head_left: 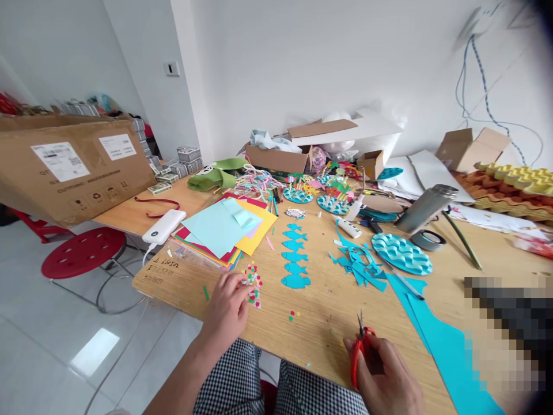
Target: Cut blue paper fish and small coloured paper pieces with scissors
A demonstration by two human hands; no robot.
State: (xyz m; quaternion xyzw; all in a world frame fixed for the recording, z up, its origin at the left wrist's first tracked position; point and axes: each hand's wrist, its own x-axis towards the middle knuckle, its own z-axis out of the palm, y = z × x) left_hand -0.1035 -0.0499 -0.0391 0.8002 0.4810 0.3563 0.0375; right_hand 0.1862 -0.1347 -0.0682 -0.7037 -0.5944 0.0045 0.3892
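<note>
My right hand [386, 369] grips a pair of scissors [355, 363] with red handles at the table's front edge, blades pointing away from me. My left hand [228, 300] rests at a small pile of coloured paper dots [254, 297], its fingers reaching onto them and the thumb apart. A few loose dots [292, 315] lie between the hands. Beyond them, several blue paper fish [296, 281] form a column. Blue paper scraps [360, 265] are heaped to the right, near a round blue-and-white wavy piece [401, 253]. A large blue sheet [449, 351] runs along the right.
Coloured paper sheets [211, 227] and a white power bank [164, 226] lie at the left. Glue bottles [348, 227], a pen [404, 283], black tape [427, 240] and a steel flask [427, 207] stand or lie rightward. Finished-looking fish decorations [337, 202] and boxes [276, 158] line the back.
</note>
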